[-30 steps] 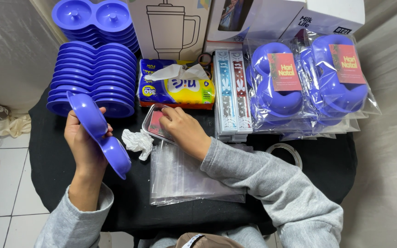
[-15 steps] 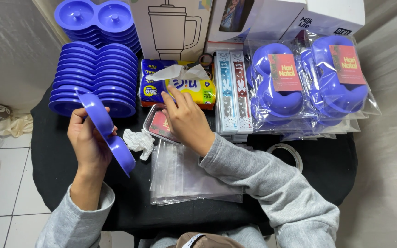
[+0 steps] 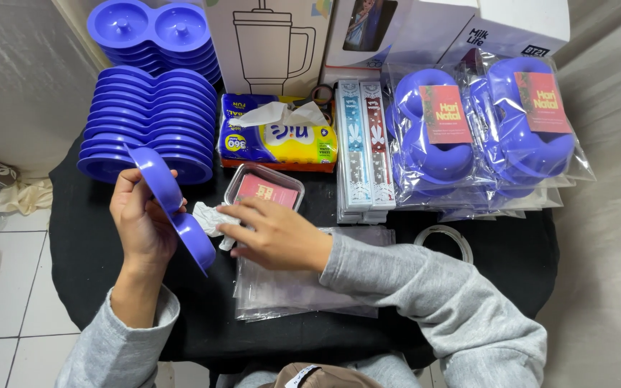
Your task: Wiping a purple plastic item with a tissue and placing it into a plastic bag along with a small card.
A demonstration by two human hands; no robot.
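1. Head view: the left hand (image 3: 140, 224) is wrapped around a blue two-cup tray (image 3: 172, 205), held on edge above the black table (image 3: 80, 237), at the near left.
2. The right hand (image 3: 278, 233), fingers loosely spread and flat, touches a crumpled white tissue (image 3: 208, 218) beside the tray; whether it pinches the tissue I cannot tell.
3. The tray looks like light, stiff, smooth plastic, likely slippery; the narrow waist between the cups seems the surest hold.
4. Farther left stands a stack of matching trays (image 3: 149, 136); clear bags (image 3: 289, 287) lie near.
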